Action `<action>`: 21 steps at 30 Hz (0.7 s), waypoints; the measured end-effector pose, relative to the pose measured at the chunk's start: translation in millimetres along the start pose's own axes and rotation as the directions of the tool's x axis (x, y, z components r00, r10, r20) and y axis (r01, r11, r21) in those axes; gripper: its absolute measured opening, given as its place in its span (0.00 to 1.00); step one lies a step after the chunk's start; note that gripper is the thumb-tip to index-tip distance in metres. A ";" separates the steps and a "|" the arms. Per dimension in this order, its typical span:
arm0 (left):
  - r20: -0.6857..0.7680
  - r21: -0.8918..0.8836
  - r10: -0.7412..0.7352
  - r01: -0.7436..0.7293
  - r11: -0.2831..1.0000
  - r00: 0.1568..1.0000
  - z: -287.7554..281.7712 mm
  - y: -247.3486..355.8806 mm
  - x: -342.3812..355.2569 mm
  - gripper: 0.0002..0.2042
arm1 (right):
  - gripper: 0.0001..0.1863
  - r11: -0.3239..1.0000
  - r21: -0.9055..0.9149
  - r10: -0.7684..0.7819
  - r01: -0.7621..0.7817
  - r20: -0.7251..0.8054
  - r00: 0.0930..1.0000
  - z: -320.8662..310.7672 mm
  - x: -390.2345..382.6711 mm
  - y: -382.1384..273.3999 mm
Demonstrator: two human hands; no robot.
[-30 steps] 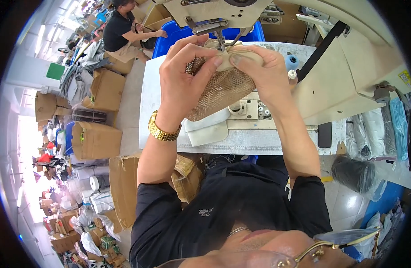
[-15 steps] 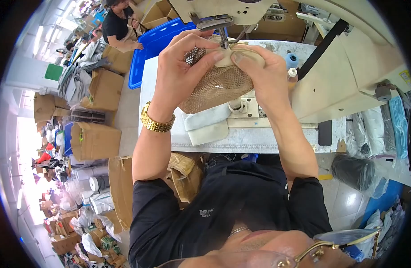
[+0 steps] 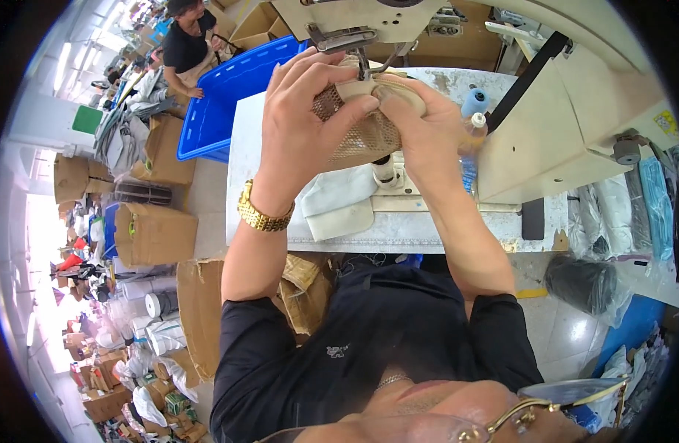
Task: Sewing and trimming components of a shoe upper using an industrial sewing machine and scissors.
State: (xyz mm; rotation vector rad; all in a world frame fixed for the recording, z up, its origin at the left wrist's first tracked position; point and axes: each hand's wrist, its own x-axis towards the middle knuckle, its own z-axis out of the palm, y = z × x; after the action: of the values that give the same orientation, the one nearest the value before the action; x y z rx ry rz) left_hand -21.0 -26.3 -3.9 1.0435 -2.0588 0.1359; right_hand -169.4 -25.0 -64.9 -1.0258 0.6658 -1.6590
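Observation:
My left hand [image 3: 297,111] and my right hand [image 3: 426,124] are closed on a beige mesh fabric piece [image 3: 362,142], both thumbs pressing near its smooth pale band. The band's upper edge lies at the presser foot [image 3: 363,72] of a cream sewing machine [image 3: 576,122]. My fingers hide much of the fabric, and the needle point cannot be made out. Below the mesh, a folded pale grey fabric piece [image 3: 338,215] rests on the worn white table [image 3: 413,240], beside the machine's small post [image 3: 384,173].
A blue plastic bin [image 3: 199,122] stands beyond the table's left edge, with another person's hand [image 3: 195,92] at its rim. A light blue thread spool [image 3: 474,102] and a clear bottle [image 3: 472,136] stand right of my right hand. Cardboard boxes [image 3: 156,235] line the left.
Both hands and the mesh piece have shifted slightly, with less mesh showing below them. The blue bin has moved left, and the other person has shifted left with it.

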 end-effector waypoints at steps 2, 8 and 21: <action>-0.043 -0.102 -0.067 0.063 0.993 0.997 3.8 -4.9 -4.1 0.15 | 0.11 0.998 -0.024 -0.050 0.050 0.014 0.999 2.1 -1.5 2.6; 0.047 -0.401 -0.137 0.144 0.905 0.989 4.4 -13.9 -1.2 0.14 | 0.11 0.997 -0.063 -0.043 0.041 -0.022 0.999 3.9 -3.8 1.4; 0.254 -0.498 -0.170 0.279 0.821 0.952 2.3 -29.4 14.2 0.14 | 0.15 0.999 -0.052 0.003 -0.001 0.037 0.999 -9.6 -2.1 -10.8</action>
State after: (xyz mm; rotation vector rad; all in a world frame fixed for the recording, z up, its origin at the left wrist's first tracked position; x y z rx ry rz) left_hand -6.1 -55.5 -2.6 0.9598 -1.9523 -0.6556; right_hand -182.7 -20.1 -61.3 -1.0906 0.6887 -1.6245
